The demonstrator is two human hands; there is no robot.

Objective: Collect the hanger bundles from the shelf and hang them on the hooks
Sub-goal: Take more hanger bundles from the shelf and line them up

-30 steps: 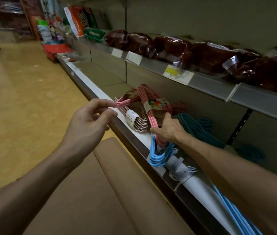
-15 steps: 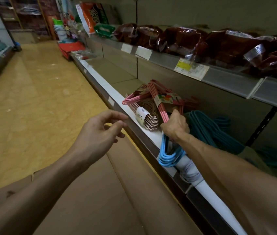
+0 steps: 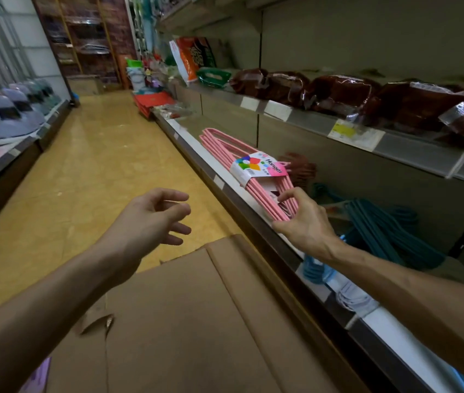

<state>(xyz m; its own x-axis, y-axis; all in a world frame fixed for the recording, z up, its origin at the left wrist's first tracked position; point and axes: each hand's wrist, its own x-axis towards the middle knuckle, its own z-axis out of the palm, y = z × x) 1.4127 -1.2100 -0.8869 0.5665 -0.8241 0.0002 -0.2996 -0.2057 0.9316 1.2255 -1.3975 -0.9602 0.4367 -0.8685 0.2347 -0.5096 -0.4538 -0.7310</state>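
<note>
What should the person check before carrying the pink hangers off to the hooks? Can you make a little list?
1. Right hand grips the pink hanger bundle: ok.
2. Paper label wraps the bundle together: ok.
3. Left hand free to help: ok, open and holding nothing.
4. Bundle clear of the teal hangers on the shelf: ok, apart.
5. Cardboard box below, in the way of a step: cannot tell.
6. Hooks in sight: not ok, none plainly visible.
</note>
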